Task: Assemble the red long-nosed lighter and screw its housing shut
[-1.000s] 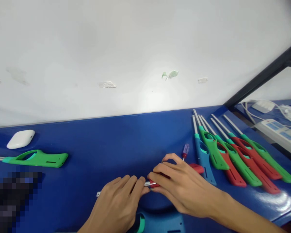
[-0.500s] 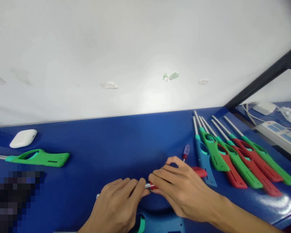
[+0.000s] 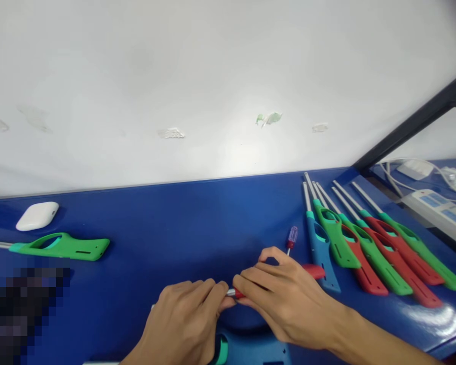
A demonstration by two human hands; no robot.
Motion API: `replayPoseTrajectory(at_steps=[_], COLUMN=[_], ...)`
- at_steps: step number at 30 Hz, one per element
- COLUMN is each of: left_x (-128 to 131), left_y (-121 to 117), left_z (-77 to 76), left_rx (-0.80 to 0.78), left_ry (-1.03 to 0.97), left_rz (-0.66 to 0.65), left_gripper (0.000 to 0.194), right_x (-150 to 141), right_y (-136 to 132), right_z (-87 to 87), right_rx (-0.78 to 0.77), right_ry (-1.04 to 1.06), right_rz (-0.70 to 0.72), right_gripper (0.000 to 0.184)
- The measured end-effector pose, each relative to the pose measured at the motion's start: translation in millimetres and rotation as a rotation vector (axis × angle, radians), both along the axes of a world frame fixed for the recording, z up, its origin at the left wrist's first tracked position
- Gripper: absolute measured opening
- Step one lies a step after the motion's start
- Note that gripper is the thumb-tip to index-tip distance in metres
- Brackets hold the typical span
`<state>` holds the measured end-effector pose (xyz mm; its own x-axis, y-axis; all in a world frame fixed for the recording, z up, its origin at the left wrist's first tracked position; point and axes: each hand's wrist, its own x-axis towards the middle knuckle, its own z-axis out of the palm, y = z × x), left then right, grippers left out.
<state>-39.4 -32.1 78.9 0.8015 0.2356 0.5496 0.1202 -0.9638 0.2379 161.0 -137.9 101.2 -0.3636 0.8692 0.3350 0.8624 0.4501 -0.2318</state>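
Note:
A red long-nosed lighter (image 3: 314, 270) lies on the blue table (image 3: 182, 228) under both my hands. My right hand (image 3: 285, 299) covers and grips its red handle, whose end sticks out to the right. My left hand (image 3: 186, 319) pinches its metal tube (image 3: 230, 292), which shows only as a short silver bit between the hands. A small screwdriver (image 3: 291, 237) with a clear handle lies just beyond my right hand. A blue lighter body with a teal ring (image 3: 251, 351) lies below my hands at the frame's bottom edge.
A row of several green, red and blue lighters (image 3: 368, 238) lies at the right. A lone green lighter (image 3: 61, 246) and a white case (image 3: 37, 215) sit at the left. White power strips (image 3: 437, 208) lie beyond the black frame bar (image 3: 414, 126). A white wall rises behind.
Both hands stay on the red lighter and barely shift. The view has drifted slightly.

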Motion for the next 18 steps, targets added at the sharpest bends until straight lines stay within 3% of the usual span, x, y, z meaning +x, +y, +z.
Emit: replayPoseTrajectory(at_steps=[7,12,18], left_x=[0,1,2], left_y=[-3,-7,-6], left_z=[-4.1,-0.2,13.3], left_rx=[0.053,0.071,0.085], left_ry=[0.028,0.053,-0.048], left_rz=[0.005,0.061,0.107], left_gripper=[0.021,0.029,0.031], right_x=[1,0,-3], right_y=[-2,-3,6], right_z=[-2.3,-4.4,-6.5], right_rx=[-0.026,0.009,0.291], right_ry=[-0.015,-0.005,-0.03], right_rz=[0.002,-0.034,-0.057], right_gripper=[0.032,0.036,0.06])
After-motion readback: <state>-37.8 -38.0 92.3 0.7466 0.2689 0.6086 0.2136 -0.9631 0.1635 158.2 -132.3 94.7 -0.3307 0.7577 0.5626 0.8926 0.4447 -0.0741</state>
